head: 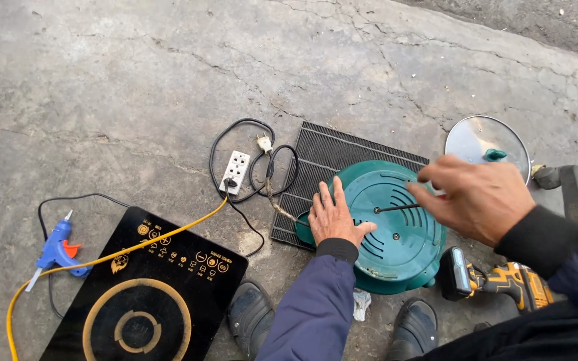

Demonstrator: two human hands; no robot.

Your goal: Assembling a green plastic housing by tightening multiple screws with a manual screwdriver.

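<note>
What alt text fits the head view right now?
Left hand steadies an upturned green appliance base on concrete while the right hand holds a screwdriver to it. Nearby: cordless drill, glass lid, induction cooktop.

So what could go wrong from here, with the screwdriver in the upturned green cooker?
1. The left hand steadies the round green plastic cooker base close to the thin black screwdriver in the right hand; a slip could jab the fingers.
2. The ribbed black mat under the base may let it rock.
3. The yellow cable and black cords lie near the black shoes, a possible trip hazard.
</note>
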